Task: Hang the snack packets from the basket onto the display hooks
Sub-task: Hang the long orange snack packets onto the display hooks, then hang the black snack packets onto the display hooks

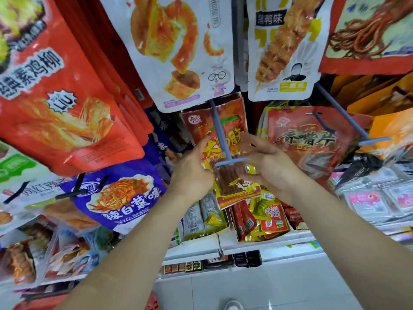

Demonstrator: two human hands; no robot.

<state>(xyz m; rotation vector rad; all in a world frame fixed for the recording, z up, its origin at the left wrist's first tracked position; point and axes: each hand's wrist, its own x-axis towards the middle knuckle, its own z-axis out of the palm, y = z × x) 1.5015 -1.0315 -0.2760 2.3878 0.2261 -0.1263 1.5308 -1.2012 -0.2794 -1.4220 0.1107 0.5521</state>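
Since the rack fills my whole view, hanging stock: a large red packet (pixel 67 97) at upper left and a purple packet (pixel 125 193) below it hang face-out from their own pegs, so that the printed fronts meet a shopper.
Shelf (pixel 257 243): white ledge under the hooks, carrying smaller packets stood on end.
Basket: not in my view.
Left hand (pixel 192 168): raised to the packet's left edge, fingers curled and gripping it. I judge it steadies that side.
Right hand (pixel 268 163): on the packet's right edge near its upper part, fingers closed on the film. The two-sided hold keeps the limp pouch flat and taut, which I judge the threading step calls for.
Snack packet (pixel 233 184): red and yellow with a clear window, held between both hands just at the hook's tip, well above the shelf. Its printed face is turned to me.
Long axis: roughly up-down, the top edge toward the rack and the lower end leaning slightly right.
Hook (pixel 220 130): blue-grey rod jutting out from the rack toward me, with a like packet already hanging behind.
Crossbar (pixel 231 163): the hook's end stop — it overlaps the packet's face. Whether the hang hole has met it I cannot tell.
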